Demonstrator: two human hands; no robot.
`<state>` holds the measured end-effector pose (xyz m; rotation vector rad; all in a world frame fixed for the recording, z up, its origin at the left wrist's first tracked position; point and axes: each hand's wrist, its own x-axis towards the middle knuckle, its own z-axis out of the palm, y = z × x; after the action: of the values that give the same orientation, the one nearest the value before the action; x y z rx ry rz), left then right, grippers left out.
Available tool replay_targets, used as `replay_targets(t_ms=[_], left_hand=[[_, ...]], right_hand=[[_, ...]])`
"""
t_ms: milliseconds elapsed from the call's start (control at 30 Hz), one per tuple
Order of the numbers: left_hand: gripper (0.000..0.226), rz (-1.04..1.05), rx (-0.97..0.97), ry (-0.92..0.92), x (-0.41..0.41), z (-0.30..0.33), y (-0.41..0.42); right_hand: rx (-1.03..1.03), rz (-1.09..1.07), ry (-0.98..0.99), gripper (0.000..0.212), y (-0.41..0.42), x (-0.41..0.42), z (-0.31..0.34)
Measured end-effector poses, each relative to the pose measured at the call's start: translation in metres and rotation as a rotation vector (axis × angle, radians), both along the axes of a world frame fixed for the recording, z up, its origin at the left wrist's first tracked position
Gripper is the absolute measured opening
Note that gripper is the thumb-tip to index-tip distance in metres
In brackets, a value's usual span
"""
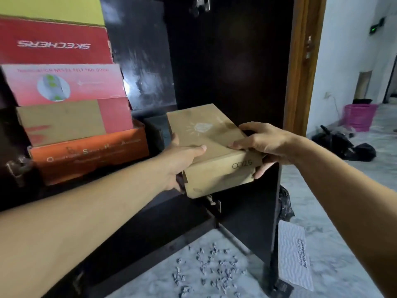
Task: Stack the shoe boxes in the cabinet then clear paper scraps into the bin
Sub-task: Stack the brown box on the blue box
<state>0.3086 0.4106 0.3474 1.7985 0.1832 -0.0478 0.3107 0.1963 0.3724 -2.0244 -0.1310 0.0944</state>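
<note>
A plain brown cardboard shoe box (206,134) is held in front of the dark cabinet's (225,61) open compartment. My left hand (182,160) grips its left side, thumb on the lid and fingers under it. My right hand (264,145) grips its right near corner, fingers curled over the lid edge and below. To the left, a stack of red, pink and orange shoe boxes (71,100) stands in the cabinet. Several small grey paper scraps (210,267) lie scattered on the marble floor below. A pink bin (359,117) stands far right.
The cabinet's open dark door (257,211) juts out to the right of the scraps. A white Skechers box (294,254) leans against it on the floor. Black bags (343,145) lie near the bin. A wooden door frame (305,61) edges the cabinet.
</note>
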Motion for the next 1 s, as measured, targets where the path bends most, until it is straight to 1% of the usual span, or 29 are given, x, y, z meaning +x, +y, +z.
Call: replay_targets(t_ms=[167, 300, 333, 367, 433, 467, 500, 600, 667, 700, 733, 800, 900, 1000], left_hand=[[0.068, 0.029, -0.034, -0.063, 0.055, 0.050, 0.029], [0.053, 0.030, -0.050, -0.148, 0.108, 0.075, 0.053], [0.053, 0.034, -0.060, -0.170, 0.121, 0.079, 0.058], [0.063, 0.035, -0.071, -0.181, 0.135, 0.081, 0.063], [0.100, 0.030, -0.075, -0.189, 0.163, 0.084, 0.072], [0.112, 0.022, -0.065, -0.188, 0.180, 0.082, 0.077], [0.117, 0.017, -0.057, -0.193, 0.198, 0.080, 0.082], [0.117, 0.065, 0.004, -0.218, 0.234, 0.074, 0.096], [0.110, 0.093, 0.074, -0.260, 0.251, 0.071, 0.102], [0.103, 0.096, 0.109, -0.286, 0.259, 0.069, 0.105], [0.096, 0.097, 0.147, -0.311, 0.267, 0.067, 0.107], [0.090, 0.103, 0.213, -0.356, 0.280, 0.062, 0.109], [0.089, 0.119, 0.331, -0.409, 0.291, 0.051, 0.105], [0.089, 0.157, 0.415, -0.421, 0.297, 0.046, 0.099]], right_hand=[[-0.037, -0.075, -0.114, 0.048, 0.043, 0.062, 0.044], [-0.024, -0.138, -0.187, 0.038, 0.078, 0.119, 0.063], [-0.019, -0.151, -0.197, 0.036, 0.086, 0.135, 0.066], [-0.020, -0.163, -0.204, 0.035, 0.093, 0.150, 0.068], [-0.022, -0.180, -0.230, 0.037, 0.107, 0.182, 0.070], [-0.017, -0.188, -0.255, 0.038, 0.113, 0.198, 0.069], [-0.009, -0.191, -0.282, 0.038, 0.119, 0.213, 0.068], [0.006, -0.177, -0.335, 0.045, 0.134, 0.252, 0.061], [-0.008, -0.156, -0.357, 0.050, 0.140, 0.274, 0.055], [-0.017, -0.147, -0.369, 0.050, 0.141, 0.284, 0.052], [-0.020, -0.141, -0.383, 0.050, 0.142, 0.293, 0.049], [-0.011, -0.160, -0.413, 0.047, 0.141, 0.311, 0.041], [-0.016, -0.218, -0.464, 0.041, 0.136, 0.331, 0.027], [-0.036, -0.224, -0.509, 0.040, 0.129, 0.341, 0.017]])
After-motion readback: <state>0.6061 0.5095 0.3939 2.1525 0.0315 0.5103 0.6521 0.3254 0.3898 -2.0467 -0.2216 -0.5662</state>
